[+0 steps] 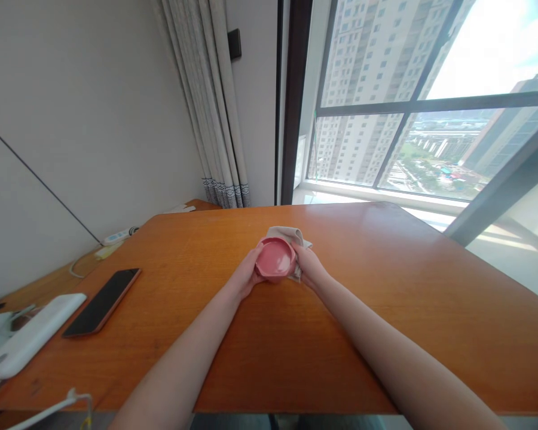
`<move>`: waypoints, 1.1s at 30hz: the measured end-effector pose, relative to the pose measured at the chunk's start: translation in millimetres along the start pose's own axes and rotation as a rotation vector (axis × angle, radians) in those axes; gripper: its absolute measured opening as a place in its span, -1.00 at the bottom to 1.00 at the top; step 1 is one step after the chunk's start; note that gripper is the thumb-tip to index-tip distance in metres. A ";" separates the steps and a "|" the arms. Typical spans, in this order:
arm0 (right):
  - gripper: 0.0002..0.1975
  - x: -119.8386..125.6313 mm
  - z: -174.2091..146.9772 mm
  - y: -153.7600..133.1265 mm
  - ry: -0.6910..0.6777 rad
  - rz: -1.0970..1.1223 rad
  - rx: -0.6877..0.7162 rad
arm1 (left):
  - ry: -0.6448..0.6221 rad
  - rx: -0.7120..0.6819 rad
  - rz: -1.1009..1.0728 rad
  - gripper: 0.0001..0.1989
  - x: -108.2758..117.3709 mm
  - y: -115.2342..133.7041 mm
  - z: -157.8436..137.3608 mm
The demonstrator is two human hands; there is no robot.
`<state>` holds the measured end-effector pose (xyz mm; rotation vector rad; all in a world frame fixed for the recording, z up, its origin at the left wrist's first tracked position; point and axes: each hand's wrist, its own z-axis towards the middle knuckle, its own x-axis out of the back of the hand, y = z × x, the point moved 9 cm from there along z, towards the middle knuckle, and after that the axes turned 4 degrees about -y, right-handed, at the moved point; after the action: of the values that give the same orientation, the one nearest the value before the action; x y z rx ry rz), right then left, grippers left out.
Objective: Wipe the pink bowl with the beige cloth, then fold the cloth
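A pink bowl (275, 258) with an angular rim is held over the middle of the table, its hollow side tilted toward me. My left hand (250, 272) grips it at the left edge, fingers wrapped partly beneath. At the right side, my right hand (308, 264) is closed on a light beige cloth (286, 232), pressing it against the bowl. Part of the cloth stands up behind the far rim, and a corner hangs below the right hand. The fingertips behind the bowl and cloth are hidden.
On the wooden table (197, 251), a dark-screened phone (102, 303) lies to the left beside a long white device (36, 334). A white cable (54, 407) crosses the near left corner. A power strip (116, 236) lies by the wall. Beyond the far edge are a curtain (210, 107) and windows.
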<state>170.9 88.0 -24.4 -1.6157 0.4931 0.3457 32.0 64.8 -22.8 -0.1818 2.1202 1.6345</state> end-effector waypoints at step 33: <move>-0.91 4.7 -2.4 19.3 0.093 0.115 -0.132 | 0.101 -0.020 0.191 -0.56 17.5 -6.2 5.6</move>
<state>165.0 83.9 -43.1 -1.7405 0.6468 0.3973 20.2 71.3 -36.8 -0.0710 2.2568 1.7886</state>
